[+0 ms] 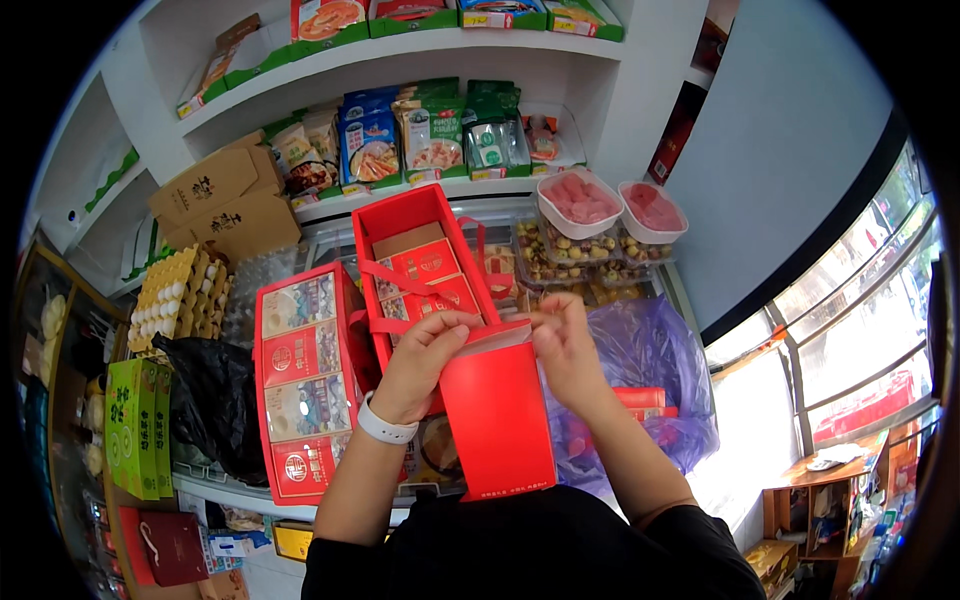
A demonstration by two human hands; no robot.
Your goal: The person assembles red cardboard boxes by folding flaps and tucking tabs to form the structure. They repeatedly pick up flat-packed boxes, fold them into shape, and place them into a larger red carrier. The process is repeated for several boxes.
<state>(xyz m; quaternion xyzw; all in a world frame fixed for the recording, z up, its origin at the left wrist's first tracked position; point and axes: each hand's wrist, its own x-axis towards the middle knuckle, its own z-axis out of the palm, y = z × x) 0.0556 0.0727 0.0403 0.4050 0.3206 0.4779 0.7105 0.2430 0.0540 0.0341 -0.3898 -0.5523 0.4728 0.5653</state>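
Close in front of my body stands a red paper box (498, 410), its top end open and showing a pale inside. My left hand (428, 362), with a white band at the wrist, is closed on the box's upper left edge. At the upper right corner, my right hand (568, 348) pinches the rim or a flap. Just beyond is an open red gift box (370, 222) with red ribbons, holding smaller red boxes (425, 262) and leaving a gap at its far end. Left of it is another red gift box (262, 400) with red and pictured panels.
A purple plastic bag (655, 370) with red boxes lies on the right. Clear tubs (565, 245) and trays of pink meat (580, 200) are stacked behind it. Egg trays (180, 300), a black bag (215, 400) and green boxes (135, 430) stand left. Shelves (400, 35) hold packets.
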